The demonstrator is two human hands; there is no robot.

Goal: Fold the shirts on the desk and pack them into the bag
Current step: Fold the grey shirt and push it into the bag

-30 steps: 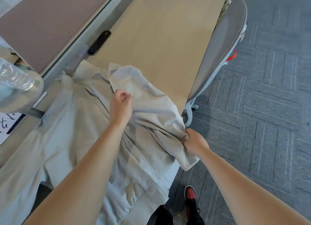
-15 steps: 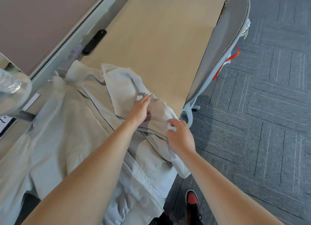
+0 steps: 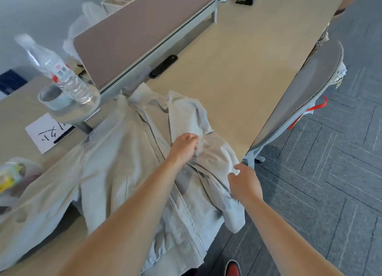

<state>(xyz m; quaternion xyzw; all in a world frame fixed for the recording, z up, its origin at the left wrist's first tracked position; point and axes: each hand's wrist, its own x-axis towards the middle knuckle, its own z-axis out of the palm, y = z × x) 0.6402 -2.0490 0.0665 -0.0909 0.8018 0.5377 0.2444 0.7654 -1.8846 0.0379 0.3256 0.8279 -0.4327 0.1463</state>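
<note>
The wooden desk runs from 7 o'clock up to 1 o'clock. A pale grey zip-front shirt lies spread on its near end, from centre out to 8 o'clock, with one sleeve folded in over the chest and its cuff hanging off the desk edge at 5 o'clock. A grey chair stands against the desk at 3 o'clock. A water bottle stands tilted at 10 o'clock. The left hand, at centre, grips the folded sleeve with curled fingers. The right hand, at 5 o'clock, lies loosely curled against the sleeve's edge; whether it grips cannot be told.
</note>
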